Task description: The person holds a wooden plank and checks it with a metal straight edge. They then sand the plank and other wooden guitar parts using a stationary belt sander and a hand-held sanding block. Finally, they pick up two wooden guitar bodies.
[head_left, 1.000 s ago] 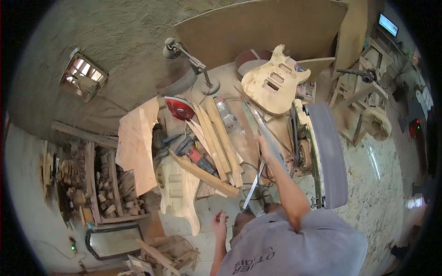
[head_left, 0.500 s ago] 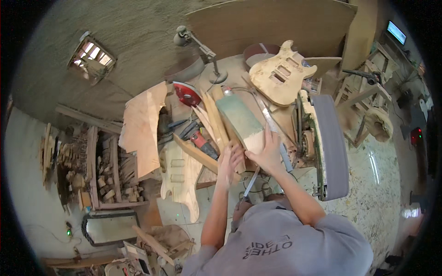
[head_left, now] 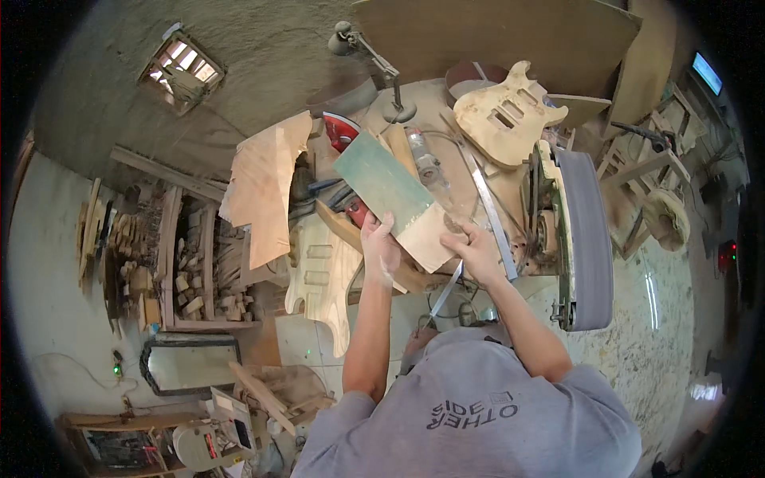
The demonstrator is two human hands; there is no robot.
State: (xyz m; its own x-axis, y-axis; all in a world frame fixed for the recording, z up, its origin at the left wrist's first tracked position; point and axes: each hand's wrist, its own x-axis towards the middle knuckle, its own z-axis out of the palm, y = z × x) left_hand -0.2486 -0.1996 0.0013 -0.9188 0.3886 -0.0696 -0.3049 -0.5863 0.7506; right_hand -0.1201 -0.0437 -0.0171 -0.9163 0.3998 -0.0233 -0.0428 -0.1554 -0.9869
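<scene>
Both of my hands hold a flat rectangular board (head_left: 386, 177), green over most of its face and bare pale wood at the near end. My left hand (head_left: 381, 245) grips its left edge, thumb on top. On the right, my right hand (head_left: 478, 251) pinches the near right corner between thumb and fingers. The board is above the cluttered bench, hiding part of a red iron (head_left: 341, 131) and of a red power tool (head_left: 357, 211). A grey metal cylindrical tool (head_left: 422, 155) lies just beyond its right edge.
A guitar body (head_left: 514, 115) lies at the back right, another (head_left: 319, 275) at the front left. A belt sander (head_left: 586, 239) stands at the right. A metal ruler (head_left: 492, 211), a desk lamp (head_left: 398, 107) and a thin wood sheet (head_left: 267, 187) are around the bench.
The board has swung to the left and is lifted off the bench, uncovering the metal tool. My left hand has taken hold of its left edge. The view has shifted slightly.
</scene>
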